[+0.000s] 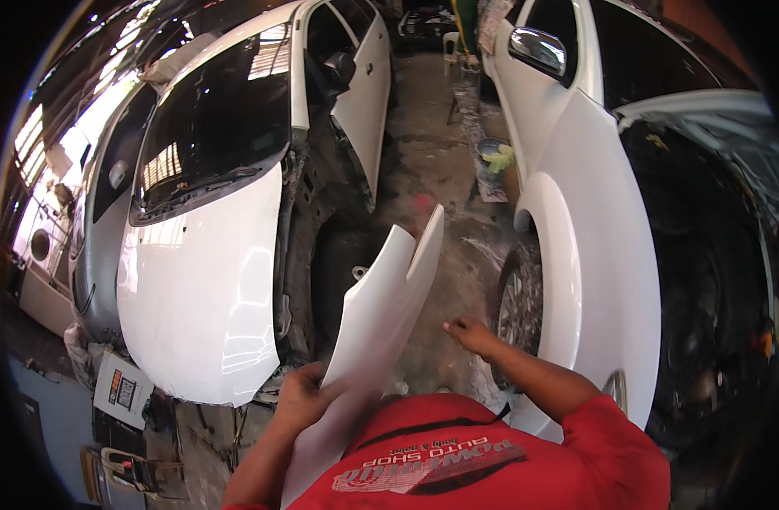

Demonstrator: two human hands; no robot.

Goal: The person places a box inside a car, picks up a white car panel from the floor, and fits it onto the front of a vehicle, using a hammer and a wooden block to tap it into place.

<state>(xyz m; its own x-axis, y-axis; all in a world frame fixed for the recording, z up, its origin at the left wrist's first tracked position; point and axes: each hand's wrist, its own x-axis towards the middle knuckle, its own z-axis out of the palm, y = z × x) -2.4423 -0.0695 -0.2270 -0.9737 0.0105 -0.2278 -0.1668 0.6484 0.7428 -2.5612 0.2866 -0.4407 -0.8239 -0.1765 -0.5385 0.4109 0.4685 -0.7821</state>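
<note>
My left hand [304,396] grips the edge of a loose white car fender [375,312], its thumb lying over the painted face. The fender slants upright in front of my red shirt, and its far end splits into two narrow points. Its lower end passes down beside my body. My right hand [468,334] hangs over the floor right of the fender, apart from it. Its fingers are curled, and whatever is in them, if anything, is hidden. To the left, a white car [204,280] has bare dark structure and an open wheel well [338,263] where its side is uncovered.
Close on my right stands another white car [594,221] with a front wheel [521,293] and its engine bay open. A bucket [489,153] with a yellow-green cloth sits along the aisle. A grey car [109,246] is beyond the left one. Tools and boxes lie at lower left.
</note>
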